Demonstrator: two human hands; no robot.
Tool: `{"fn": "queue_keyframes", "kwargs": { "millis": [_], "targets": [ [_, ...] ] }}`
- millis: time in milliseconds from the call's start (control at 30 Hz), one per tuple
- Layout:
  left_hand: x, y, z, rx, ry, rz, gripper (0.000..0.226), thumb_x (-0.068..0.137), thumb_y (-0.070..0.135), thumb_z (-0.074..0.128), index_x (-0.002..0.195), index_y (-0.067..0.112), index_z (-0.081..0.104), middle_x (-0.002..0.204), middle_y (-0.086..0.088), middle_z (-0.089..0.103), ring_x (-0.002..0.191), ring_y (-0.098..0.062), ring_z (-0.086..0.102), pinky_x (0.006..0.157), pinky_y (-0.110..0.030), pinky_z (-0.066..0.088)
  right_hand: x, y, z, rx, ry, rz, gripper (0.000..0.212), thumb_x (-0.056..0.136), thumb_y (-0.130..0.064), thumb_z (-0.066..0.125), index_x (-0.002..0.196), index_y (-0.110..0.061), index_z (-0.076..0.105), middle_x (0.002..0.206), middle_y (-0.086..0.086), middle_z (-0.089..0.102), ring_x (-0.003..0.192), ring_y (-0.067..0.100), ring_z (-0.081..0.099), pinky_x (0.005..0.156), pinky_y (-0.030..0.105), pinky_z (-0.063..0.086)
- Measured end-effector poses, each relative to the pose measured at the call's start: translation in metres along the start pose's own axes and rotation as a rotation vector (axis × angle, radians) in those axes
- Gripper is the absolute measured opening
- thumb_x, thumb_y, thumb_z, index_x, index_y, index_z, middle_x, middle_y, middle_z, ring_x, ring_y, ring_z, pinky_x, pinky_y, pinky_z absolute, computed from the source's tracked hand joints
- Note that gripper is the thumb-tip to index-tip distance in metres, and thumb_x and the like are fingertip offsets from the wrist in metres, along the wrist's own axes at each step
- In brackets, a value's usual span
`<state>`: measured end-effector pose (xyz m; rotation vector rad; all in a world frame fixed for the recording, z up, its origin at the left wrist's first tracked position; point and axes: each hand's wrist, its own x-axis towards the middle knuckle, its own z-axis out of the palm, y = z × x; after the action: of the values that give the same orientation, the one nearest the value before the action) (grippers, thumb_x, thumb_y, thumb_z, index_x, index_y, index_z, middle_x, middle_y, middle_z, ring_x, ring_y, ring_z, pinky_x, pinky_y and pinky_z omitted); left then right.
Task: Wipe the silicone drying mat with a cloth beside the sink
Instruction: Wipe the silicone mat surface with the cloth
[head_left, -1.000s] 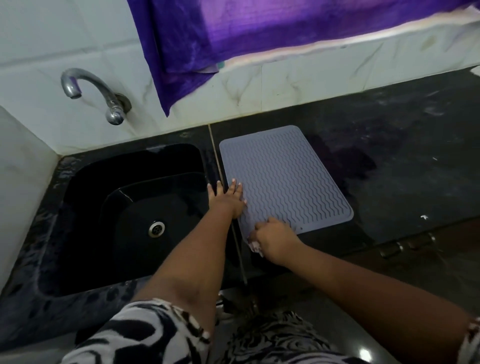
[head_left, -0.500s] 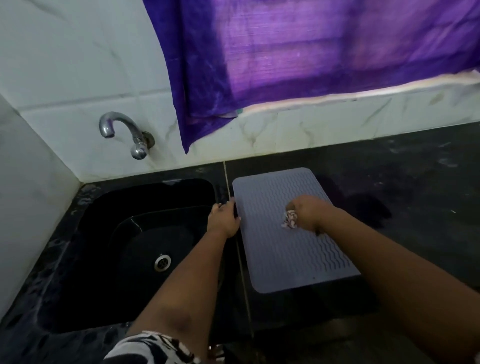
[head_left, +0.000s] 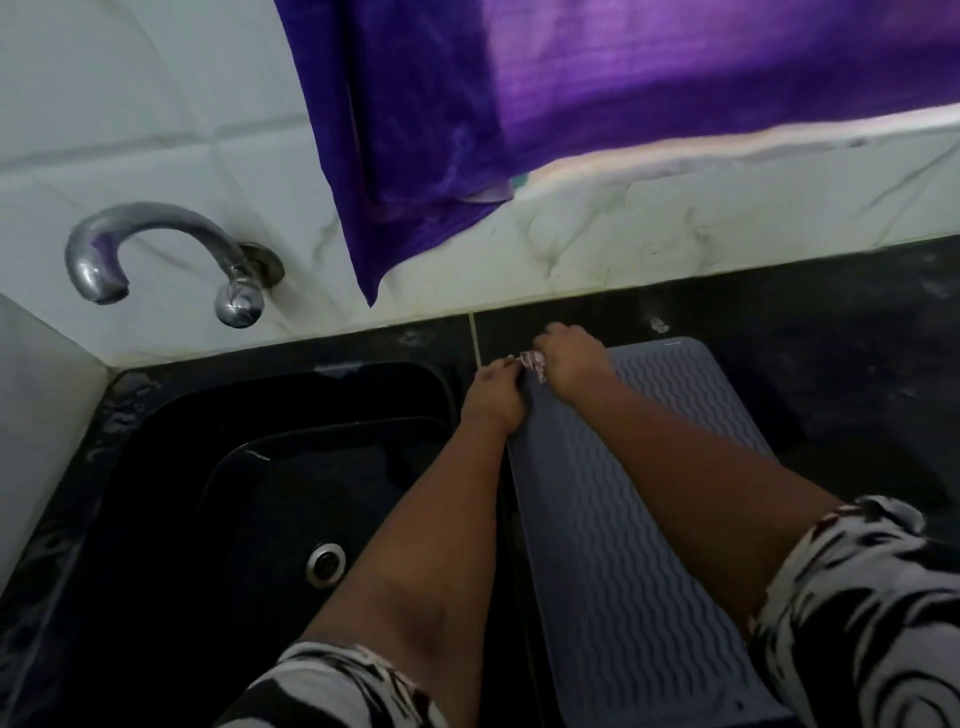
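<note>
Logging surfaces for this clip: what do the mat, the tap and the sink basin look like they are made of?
Mat: grey, matte, with moulded wavy ridges and rounded corners, which fits silicone or soft rubber. Tap: dull silver metal with soft reflections, probably steel or chrome plating. Sink basin: glossy black with wet highlights; it could be polished stone or a composite, which the picture leaves open.

Your right forearm covers the middle of the silicone drying mat (head_left: 623, 545), and its near edge runs out past the bottom of the frame. The cloth (head_left: 532, 360) is mostly buried in your right hand (head_left: 569, 364); only a small crumpled bit shows, its pattern too small to read. Your left hand (head_left: 493, 397) hides the mat's far left edge. The purple curtain (head_left: 571, 104) is cut off at top and right
</note>
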<state>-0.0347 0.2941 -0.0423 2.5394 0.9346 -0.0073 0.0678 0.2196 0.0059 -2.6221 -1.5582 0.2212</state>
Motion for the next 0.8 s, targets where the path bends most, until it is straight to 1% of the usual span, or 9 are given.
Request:
{"fn": "queue_keyframes", "kwargs": {
  "millis": [67,167,267,367,467,533,600,667,800],
  "targets": [
    [0.002,-0.009,0.004,-0.019,0.021,0.028,0.043,0.095,0.021,0.047,0.137,0.016,0.053,0.148,-0.008,0.044,0.133,-0.029,0.044,0.111,-0.039,0.039,0.004,-0.005,0.01,-0.05,-0.037,0.006,0.024,0.093,-0.018,0.048,0.111,-0.011,0.063,0.119,0.012,0.058,0.114,0.032,0.053,0.088,0.042,0.046],
    [0.002,-0.014,0.009,0.031,0.0,0.055,0.045,0.1,0.024,0.038,0.145,0.018,0.041,0.154,-0.002,0.033,0.135,-0.028,0.035,0.109,-0.043,0.04,-0.005,-0.008,0.019,-0.056,0.015,0.033,0.026,0.092,-0.022,0.05,0.112,-0.015,0.065,0.115,0.009,0.063,0.111,0.029,0.055,0.089,0.039,0.045],
    [0.002,-0.01,0.004,0.151,0.0,0.069,0.046,0.103,0.027,0.032,0.149,0.017,0.031,0.152,-0.004,0.029,0.133,-0.027,0.032,0.104,-0.043,0.044,-0.035,-0.006,0.02,-0.01,-0.085,0.06,0.021,0.09,-0.025,0.056,0.103,-0.016,0.07,0.11,0.009,0.068,0.103,0.027,0.061,0.094,0.039,0.049],
    [0.001,-0.01,0.001,0.219,-0.009,0.072,0.045,0.104,0.03,0.031,0.147,0.017,0.033,0.146,-0.004,0.031,0.127,-0.026,0.035,0.094,-0.043,0.049,-0.095,-0.003,0.021,0.034,-0.144,0.018,0.018,0.091,-0.032,0.056,0.095,-0.022,0.07,0.106,0.002,0.066,0.102,0.02,0.058,0.092,0.043,0.049],
    [-0.001,-0.007,-0.001,0.235,-0.013,0.053,0.043,0.104,0.03,0.031,0.145,0.017,0.035,0.144,-0.003,0.03,0.125,-0.025,0.035,0.09,-0.041,0.05,-0.128,-0.006,0.0,0.031,-0.348,0.002,0.02,0.087,-0.024,0.065,0.106,-0.017,0.069,0.111,0.004,0.066,0.104,0.02,0.059,0.093,0.036,0.05],
    [0.001,-0.008,-0.005,0.235,-0.024,0.073,0.042,0.104,0.03,0.032,0.144,0.017,0.037,0.143,-0.005,0.032,0.125,-0.027,0.035,0.095,-0.042,0.047,-0.108,-0.012,-0.025,0.031,-0.44,0.069,0.029,0.085,-0.027,0.069,0.11,-0.016,0.062,0.107,0.006,0.063,0.1,0.021,0.061,0.09,0.036,0.051],
    [0.009,-0.013,-0.009,0.212,-0.075,0.119,0.039,0.102,0.028,0.038,0.139,0.018,0.047,0.14,-0.009,0.036,0.124,-0.03,0.037,0.102,-0.041,0.042,-0.066,-0.015,-0.041,0.038,-0.362,0.119,0.025,0.087,-0.022,0.066,0.108,-0.011,0.061,0.105,0.01,0.064,0.097,0.024,0.063,0.087,0.037,0.053],
    [0.015,-0.017,-0.012,0.153,-0.107,0.095,0.034,0.1,0.027,0.044,0.13,0.018,0.056,0.138,-0.008,0.038,0.124,-0.03,0.038,0.104,-0.039,0.04,-0.028,-0.016,-0.041,0.066,-0.209,0.099,0.019,0.085,-0.012,0.065,0.104,-0.008,0.067,0.106,0.015,0.066,0.096,0.03,0.064,0.085,0.038,0.053],
    [0.015,-0.017,-0.005,0.147,-0.1,0.089,0.038,0.101,0.031,0.039,0.139,0.027,0.046,0.141,-0.005,0.034,0.129,-0.028,0.032,0.107,-0.043,0.038,-0.023,-0.021,-0.003,-0.061,-0.13,0.055,0.023,0.089,-0.02,0.057,0.111,-0.016,0.065,0.112,0.011,0.06,0.108,0.031,0.056,0.089,0.044,0.049]
  ]
}}
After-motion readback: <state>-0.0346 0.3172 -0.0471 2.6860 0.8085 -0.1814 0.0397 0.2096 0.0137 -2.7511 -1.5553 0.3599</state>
